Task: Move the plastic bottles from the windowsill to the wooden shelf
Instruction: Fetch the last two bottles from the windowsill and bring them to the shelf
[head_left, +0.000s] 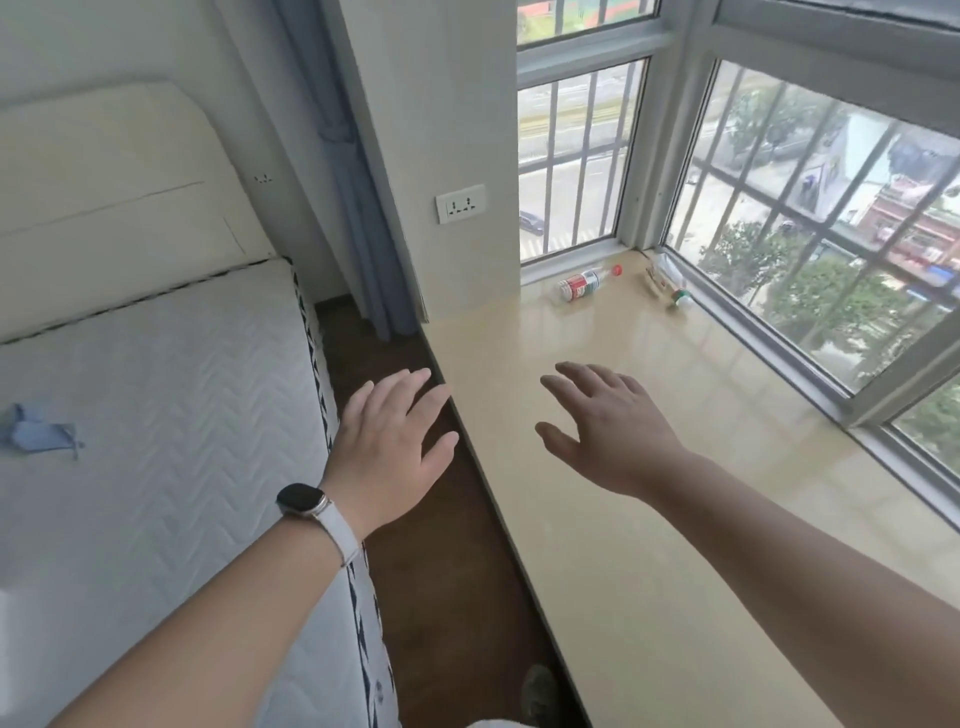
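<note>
Two plastic bottles lie on their sides at the far end of the beige windowsill (649, 467). One clear bottle (587, 283) has a red label and red cap and lies near the wall corner. The other clear bottle (670, 283) has a green cap and rests against the window frame. My left hand (395, 441), with a watch on its wrist, hovers over the gap beside the sill's edge, fingers straight, holding nothing. My right hand (608, 426) is stretched out above the sill with spread fingers, well short of the bottles. No wooden shelf is in view.
A bed with a white quilted mattress (156, 415) and cream headboard fills the left side. A narrow strip of dark wooden floor (447, 571) runs between bed and sill. A blue curtain (358, 208) hangs at the wall corner, and barred windows line the sill's far and right sides.
</note>
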